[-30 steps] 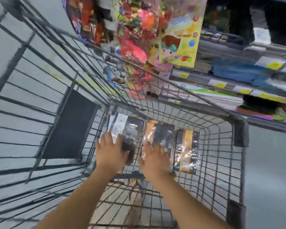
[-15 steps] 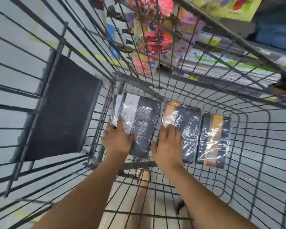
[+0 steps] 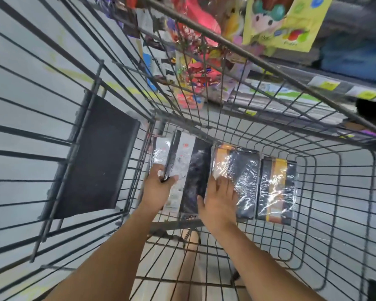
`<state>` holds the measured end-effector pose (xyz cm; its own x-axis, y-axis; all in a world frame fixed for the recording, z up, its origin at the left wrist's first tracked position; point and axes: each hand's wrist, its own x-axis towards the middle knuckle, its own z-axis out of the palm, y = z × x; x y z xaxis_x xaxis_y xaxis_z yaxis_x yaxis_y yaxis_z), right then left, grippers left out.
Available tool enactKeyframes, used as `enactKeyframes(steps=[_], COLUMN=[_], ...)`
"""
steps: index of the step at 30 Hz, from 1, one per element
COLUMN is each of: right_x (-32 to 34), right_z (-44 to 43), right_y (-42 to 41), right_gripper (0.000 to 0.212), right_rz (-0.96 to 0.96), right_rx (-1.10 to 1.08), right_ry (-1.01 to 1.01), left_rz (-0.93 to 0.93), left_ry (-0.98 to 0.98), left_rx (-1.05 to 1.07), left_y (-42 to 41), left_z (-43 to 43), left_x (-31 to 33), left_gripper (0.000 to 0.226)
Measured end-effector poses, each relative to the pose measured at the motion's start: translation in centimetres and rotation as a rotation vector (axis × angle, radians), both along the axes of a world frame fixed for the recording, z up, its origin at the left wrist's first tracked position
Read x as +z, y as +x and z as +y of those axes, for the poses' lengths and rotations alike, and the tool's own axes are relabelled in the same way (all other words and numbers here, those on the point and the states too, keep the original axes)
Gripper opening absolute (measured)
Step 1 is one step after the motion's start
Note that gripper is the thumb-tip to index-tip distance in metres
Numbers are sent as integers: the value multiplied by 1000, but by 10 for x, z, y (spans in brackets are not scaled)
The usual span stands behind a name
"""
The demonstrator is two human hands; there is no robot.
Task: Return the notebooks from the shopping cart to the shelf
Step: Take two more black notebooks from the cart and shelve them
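Both forearms reached down into the shopping cart [image 3: 226, 43]. The left hand [image 3: 159, 190] gripped the near end of a white-and-black notebook [image 3: 183, 161] on the cart floor, tilted on edge. The right hand [image 3: 219, 203] lay flat, fingers spread, on the middle wrapped notebook [image 3: 243, 170].

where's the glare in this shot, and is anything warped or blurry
Head view: glare streaks the shrink wrap on the middle notebook and right notebook, washing out parts of their covers. Head view: the wide lens bows the cart wires. Head view: the hanging packages up top are soft, while the left hand gripping the left notebook is fairly sharp.
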<state>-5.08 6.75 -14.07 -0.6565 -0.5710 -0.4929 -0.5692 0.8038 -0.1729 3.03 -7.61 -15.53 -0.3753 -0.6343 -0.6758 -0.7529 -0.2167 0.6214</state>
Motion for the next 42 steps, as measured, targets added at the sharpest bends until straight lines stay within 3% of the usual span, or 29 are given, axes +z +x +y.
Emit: enactKeyframes(steps=[3,7,9,11,14,18,20,27,30,32,38,42], right_x=[8,26,28,28,22,11,6,-14,-19,-21,-9,19], right_z=[-3,-17,-18,-17,-7,15,26,48,47,46,42,46], right_y=[1,-4,-8,-12,-18,-35,-44,-55,-54,-52,-51,-48], right_gripper=[69,49,39,48,59,51,55,79,74,73,65,74], right_rz=[-160,-622,-788,-848,-832,-779,-767,-704,-681,-662,-658,-677], right_rx=[-188,-753,-907,-986,-1056,-1148,-1218,-1181,-1139,-1138,-1117,-1086], right_ry=[-183,-594,-635,-621,-616,-641,-655,-627,-641,-655,-661,-637], left_rz=[56,53,75,58,-16,-235,-357,-528,-536,-517,-224,-190], left_ry=[87,297,393,410,212,-51,-147,-153,-87,-72,-66,-139], left_rx=[123,267,279,263,153,15,-90,-74,34,26,168,101], left_y=[1,15,19,17,6,-4,-5,-18,-16,-10,-9,-13], left_z=[-10,-30,-32,-28,-14,-1,3,16,15,13,15,27], left_x=[17,37,44,42,32,2,-14,-37,-36,-35,-12,16], left_gripper=[24,22,21,25,23,75,80,106,101,85,50,68])
